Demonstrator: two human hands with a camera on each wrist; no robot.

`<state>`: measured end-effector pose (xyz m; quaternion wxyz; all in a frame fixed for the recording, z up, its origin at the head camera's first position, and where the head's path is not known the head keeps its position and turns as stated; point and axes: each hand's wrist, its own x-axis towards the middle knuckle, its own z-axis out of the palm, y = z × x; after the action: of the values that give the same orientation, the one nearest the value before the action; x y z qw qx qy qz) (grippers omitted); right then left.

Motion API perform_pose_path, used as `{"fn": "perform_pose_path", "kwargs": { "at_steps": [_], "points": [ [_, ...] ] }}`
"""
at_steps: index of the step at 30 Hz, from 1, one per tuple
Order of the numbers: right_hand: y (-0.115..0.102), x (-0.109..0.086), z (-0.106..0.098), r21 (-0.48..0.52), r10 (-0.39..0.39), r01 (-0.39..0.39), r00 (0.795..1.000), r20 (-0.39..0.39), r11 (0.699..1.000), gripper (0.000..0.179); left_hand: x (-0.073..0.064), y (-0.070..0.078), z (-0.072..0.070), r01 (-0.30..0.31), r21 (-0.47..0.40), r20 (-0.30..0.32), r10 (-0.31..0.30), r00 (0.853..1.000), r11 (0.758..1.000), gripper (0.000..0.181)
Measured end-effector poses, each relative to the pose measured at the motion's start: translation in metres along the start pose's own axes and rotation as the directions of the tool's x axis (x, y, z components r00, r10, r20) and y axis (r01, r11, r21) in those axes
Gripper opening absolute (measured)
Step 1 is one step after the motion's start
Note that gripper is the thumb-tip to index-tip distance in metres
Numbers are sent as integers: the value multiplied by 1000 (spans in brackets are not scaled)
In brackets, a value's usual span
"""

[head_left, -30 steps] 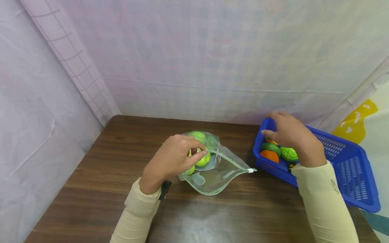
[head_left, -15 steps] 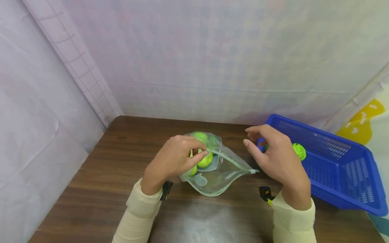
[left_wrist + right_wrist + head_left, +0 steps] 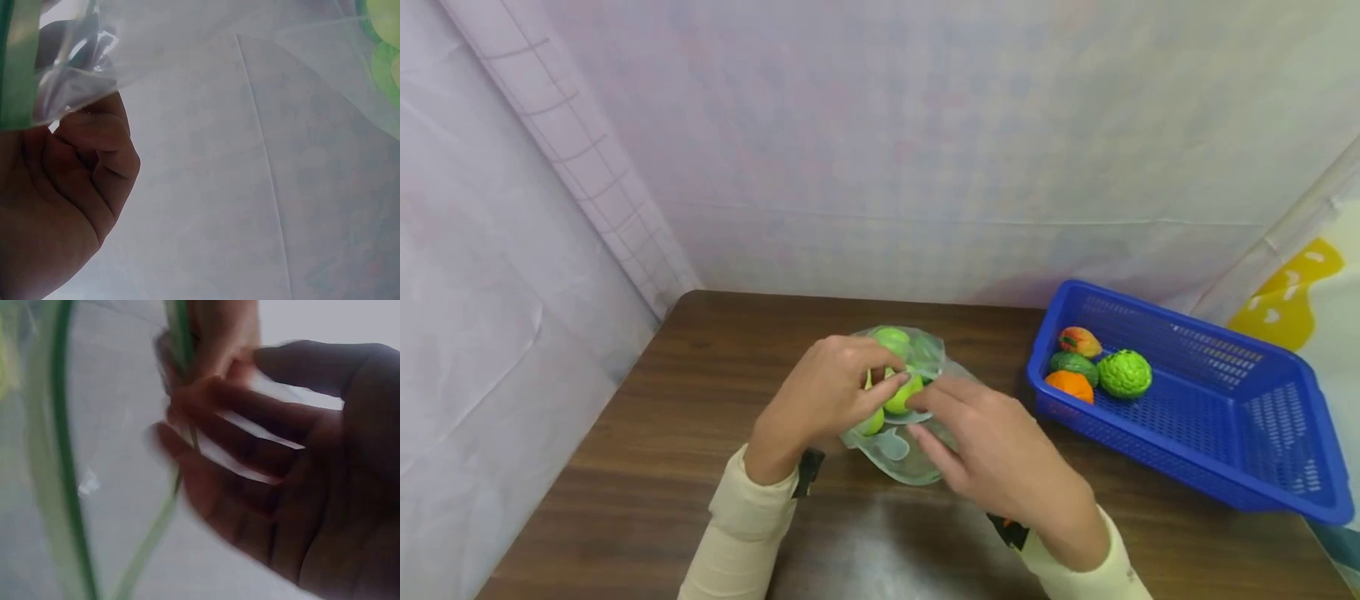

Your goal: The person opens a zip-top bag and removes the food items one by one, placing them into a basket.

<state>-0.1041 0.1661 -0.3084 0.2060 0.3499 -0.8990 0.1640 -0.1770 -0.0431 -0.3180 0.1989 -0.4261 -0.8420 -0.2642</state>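
Observation:
A clear zip bag (image 3: 887,468) with a green seal strip lies on the brown table, its mouth spread open. Light green round shapes (image 3: 892,340) show at its far left part. My left hand (image 3: 827,387) pinches the bag's edge between thumb and fingers; in the left wrist view the clear film (image 3: 75,94) runs over those fingers. My right hand (image 3: 1000,446) is over the right side of the bag, fingers loosely bent and thumb apart, holding nothing. Its fingertips are close to the left hand, beside the green strip (image 3: 65,456) in the right wrist view.
At the right a blue perforated basket (image 3: 1210,492) holds an orange fruit (image 3: 1071,386), a dark green one (image 3: 1075,367), a bumpy light green one (image 3: 1124,374) and a red-yellow one (image 3: 1079,342). White sheeting (image 3: 925,167) hangs behind the table.
My right hand has moved left from over the basket to the bag, uncovering the fruit in the basket. The left hand keeps its pinch on the bag's edge.

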Motion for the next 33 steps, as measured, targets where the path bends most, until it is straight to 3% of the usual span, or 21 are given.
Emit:
{"fn": "perform_pose_path", "kwargs": {
  "at_steps": [4, 11, 21, 26, 33],
  "points": [
    [-3, 5, 22, -119, 63, -47, 990, 128, 992, 22, -2, 0, 1, 5, 8, 0, -5, 1000, 1000, 11],
    [-9, 12, 55, -168, 115, -81, 972, 205, 982, 36, -2, 0, 1, 2, 10, 1, -2, 1000, 1000, 8],
    [-4, 20, 91, -136, 105, -73, 964, 245, 988, 45, -1, 2, 2, 3, -2, 12, -3, 1000, 1000, 8],
    [2, 21, 105, -170, 78, -33, 961, 264, 985, 51, 0, 4, 3, 6, 9, 23, -7, 1000, 1000, 8],
    [10, 20, 126, -229, 47, 7, 972, 230, 973, 34, 1, 5, 4, -26, 24, 26, 25, 999, 999, 8]
  ]
}}
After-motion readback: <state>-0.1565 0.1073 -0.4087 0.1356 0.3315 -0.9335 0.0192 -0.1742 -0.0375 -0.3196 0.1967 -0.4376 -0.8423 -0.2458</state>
